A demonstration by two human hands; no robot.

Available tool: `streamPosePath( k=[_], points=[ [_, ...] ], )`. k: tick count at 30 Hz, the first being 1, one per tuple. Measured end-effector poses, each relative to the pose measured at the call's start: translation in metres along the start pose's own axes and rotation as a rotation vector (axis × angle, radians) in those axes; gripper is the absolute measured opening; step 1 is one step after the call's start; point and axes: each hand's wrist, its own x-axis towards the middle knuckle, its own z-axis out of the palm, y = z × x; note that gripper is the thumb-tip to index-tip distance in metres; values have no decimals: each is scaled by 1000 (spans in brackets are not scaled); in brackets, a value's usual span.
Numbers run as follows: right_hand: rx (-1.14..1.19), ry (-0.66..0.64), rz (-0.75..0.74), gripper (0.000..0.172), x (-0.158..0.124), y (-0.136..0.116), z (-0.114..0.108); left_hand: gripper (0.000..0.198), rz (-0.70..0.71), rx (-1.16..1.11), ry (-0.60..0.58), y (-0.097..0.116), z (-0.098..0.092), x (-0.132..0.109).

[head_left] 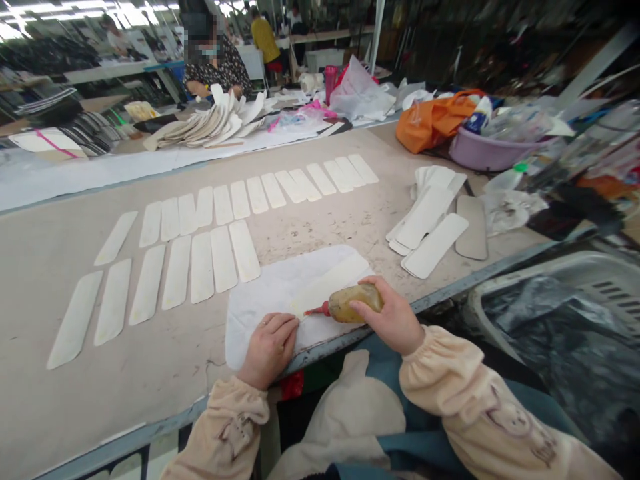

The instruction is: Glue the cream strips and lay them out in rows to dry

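Observation:
My right hand (391, 315) is closed around a squeeze bottle (354, 302) of amber glue, its red nozzle pointing left at the near end of a long white strip (334, 281). The strip lies on a white cloth (273, 293) at the table's front edge. My left hand (269, 347) rests on the cloth beside the strip's near end, fingers curled and pressing down. Two rows of several similar white strips (200, 263) lie spread on the beige table (165, 347) to the left and beyond.
A loose stack of white strips (429, 223) and one grey strip (472, 227) lie to the right. Behind them stand a purple basin (483, 153) and an orange bag (430, 120). A grey bin (565, 313) stands at my right. Another person (215, 60) works at the far side.

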Motion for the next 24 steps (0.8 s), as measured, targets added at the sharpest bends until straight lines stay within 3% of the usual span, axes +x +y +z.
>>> streamPosePath(
  k=[12, 18, 22, 24],
  points=[
    [-152, 315, 45, 39, 18, 48, -50, 16, 83, 60, 61, -3, -1, 2],
    [-222, 491, 73, 42, 27, 76, -55, 15, 113, 107, 55, -5, -1, 2],
    [-218, 552, 31, 40, 26, 75, -55, 17, 100, 95, 34, -7, 0, 1],
    [-162, 520, 22, 39, 23, 65, -53, 18, 91, 88, 31, -7, 1, 1]
  ],
)
